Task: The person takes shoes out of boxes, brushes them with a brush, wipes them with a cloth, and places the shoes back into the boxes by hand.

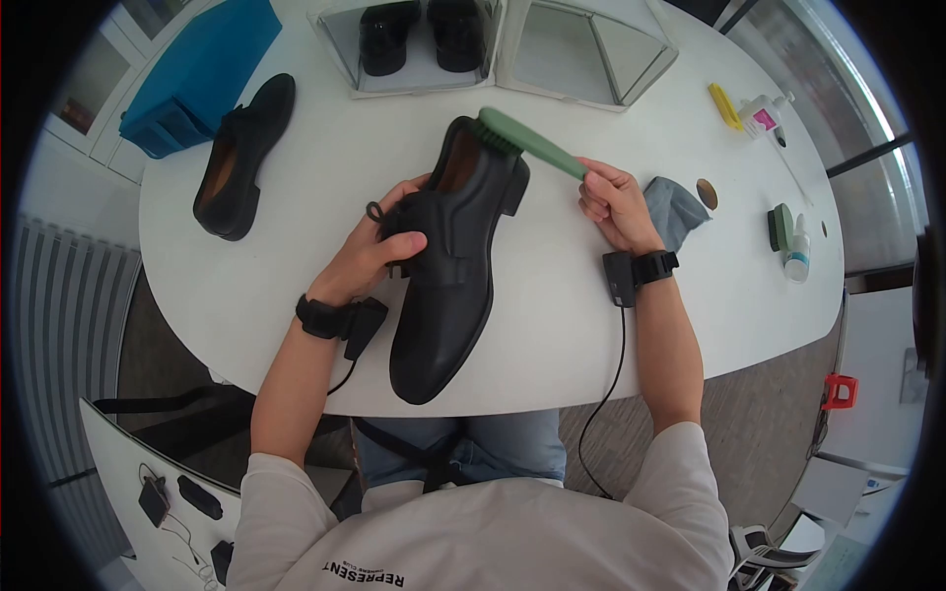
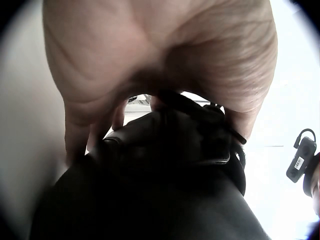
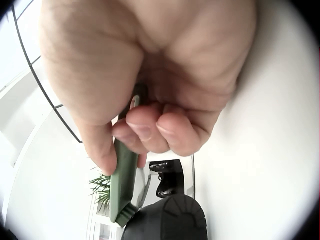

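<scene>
A black lace-up shoe (image 1: 443, 286) is held at a tilt over the white table, its toe toward the person. The left hand (image 1: 379, 246) grips it around the laces, thumb on top and fingers at the far side; in the left wrist view the hand (image 2: 160, 60) spans the dark shoe (image 2: 150, 185). Between thumb and curled fingers, the right hand (image 1: 619, 205) pinches the handle of a green brush (image 1: 537, 146), whose bristles touch the shoe near its heel opening. The right wrist view shows the hand (image 3: 150, 75), the brush (image 3: 124, 175) and the heel (image 3: 182, 220).
Another black shoe (image 1: 241, 163) lies at the left beside a blue bag (image 1: 202, 74). Open boxes (image 1: 586, 54), one holding black shoes (image 1: 455, 37), stand at the back. Right of the hand are a grey cloth (image 1: 675, 212), a second brush (image 1: 780, 229) and bottles (image 1: 798, 258).
</scene>
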`<state>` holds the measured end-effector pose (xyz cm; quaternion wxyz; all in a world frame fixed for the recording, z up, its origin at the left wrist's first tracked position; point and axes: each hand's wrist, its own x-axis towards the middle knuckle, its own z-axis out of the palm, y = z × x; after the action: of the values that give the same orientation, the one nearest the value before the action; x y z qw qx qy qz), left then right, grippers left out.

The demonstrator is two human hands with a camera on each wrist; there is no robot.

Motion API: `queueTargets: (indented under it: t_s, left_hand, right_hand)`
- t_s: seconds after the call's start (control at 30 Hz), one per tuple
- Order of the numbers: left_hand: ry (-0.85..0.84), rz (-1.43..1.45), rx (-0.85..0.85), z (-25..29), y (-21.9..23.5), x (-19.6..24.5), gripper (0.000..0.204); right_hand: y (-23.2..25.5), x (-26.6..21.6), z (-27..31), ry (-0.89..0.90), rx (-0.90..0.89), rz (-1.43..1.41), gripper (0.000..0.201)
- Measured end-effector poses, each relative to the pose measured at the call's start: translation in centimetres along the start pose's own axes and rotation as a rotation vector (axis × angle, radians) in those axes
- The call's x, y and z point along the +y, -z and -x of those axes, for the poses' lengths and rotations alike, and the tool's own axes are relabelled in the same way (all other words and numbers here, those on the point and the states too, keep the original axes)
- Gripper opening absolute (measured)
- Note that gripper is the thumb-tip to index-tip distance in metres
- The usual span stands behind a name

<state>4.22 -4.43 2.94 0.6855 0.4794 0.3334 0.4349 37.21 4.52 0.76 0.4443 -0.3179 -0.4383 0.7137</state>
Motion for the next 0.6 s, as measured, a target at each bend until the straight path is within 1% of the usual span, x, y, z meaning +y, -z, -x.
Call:
queueTargets:
  t_s: [0.03,0.1,0.13,0.17,0.2,0.23,0.27,0.33,0.4,0.43,0.47,0.5,0.53,0.57,0.6]
  left_hand:
    - [-0.004,0.000,0.000,0.0,0.2,0.2,0.074]
    - [0.042,0.073,0.078,0.1,0.7,0.3,0.071]
    - [0.046,0.075,0.081,0.1,0.8,0.2,0.071]
    - [0.093,0.140,0.123,0.2,1.0,0.2,0.069]
    - [0.137,0.203,0.163,0.2,1.1,0.2,0.067]
    - [0.136,0.204,0.164,0.2,1.0,0.2,0.067]
    - [0.119,0.188,0.180,0.2,0.9,0.3,0.066]
    - [0.100,0.172,0.191,0.1,0.4,0.6,0.065]
    - [-0.053,0.001,0.126,0.2,-0.3,1.0,0.052]
    - [-0.053,-0.002,0.119,0.4,-0.4,0.9,0.052]
    - [-0.200,-0.294,0.098,0.5,-0.3,0.9,0.047]
    - [-0.348,-0.583,0.072,0.5,-0.4,0.8,0.043]
    - [-0.344,-0.580,0.059,0.6,-0.8,0.8,0.043]
    - [-0.313,-0.575,0.066,0.7,-1.3,0.8,0.043]
    - [-0.282,-0.569,0.078,0.8,-1.8,0.8,0.043]
  right_hand:
    - [0.0,-0.1,0.0,0.001,-0.058,0.026,0.034]
    - [0.1,-0.2,0.1,-0.013,-0.056,0.062,0.034]
    - [-0.1,-0.3,0.2,-0.026,-0.052,0.097,0.034]
    - [-0.4,-0.3,0.2,-0.030,-0.052,0.095,0.034]
    - [-0.7,-0.3,0.2,-0.021,-0.004,0.105,0.034]
    - [-1.0,-0.3,0.1,-0.011,0.043,0.115,0.034]
    - [-1.0,-0.2,0.0,-0.010,0.042,0.116,0.034]
    - [-1.0,-0.1,-0.2,0.003,0.112,0.037,0.035]
    - [-0.8,-0.3,-0.2,-0.004,0.103,0.021,0.034]
    - [-0.8,-0.3,-0.1,-0.015,0.093,0.003,0.034]
    - [-0.7,-0.4,-0.1,-0.006,0.101,0.000,0.034]
    - [-0.6,-0.4,-0.1,-0.007,0.049,-0.057,0.034]
    - [-0.6,-0.4,0.1,-0.011,-0.002,-0.112,0.035]
    - [-0.6,-0.4,0.3,-0.012,0.010,-0.112,0.035]
    - [-0.6,-0.4,0.4,-0.007,-0.058,-0.141,0.035]
